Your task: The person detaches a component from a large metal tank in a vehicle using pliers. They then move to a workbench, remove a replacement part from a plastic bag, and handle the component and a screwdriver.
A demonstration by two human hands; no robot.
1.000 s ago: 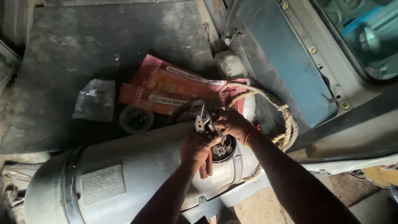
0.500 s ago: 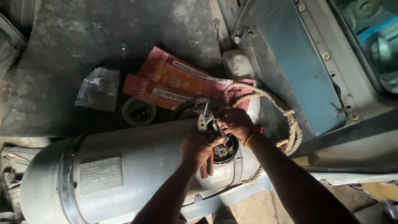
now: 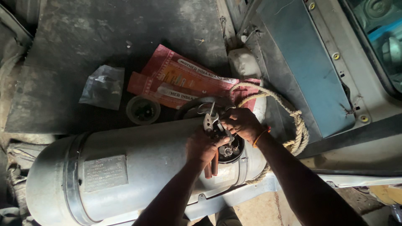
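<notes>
From the head view, the left hand is closed around the red handles of the pliers, whose metal head sticks up just above the fingers. The right hand curls its fingers onto the valve, touching the pliers' head. The valve sits in a round recess in the grey tank, just under both hands. A rope loops beyond the right fingers, around the tank's end. Beyond the fingers lie a red sack, a round cap and a plastic bag.
</notes>
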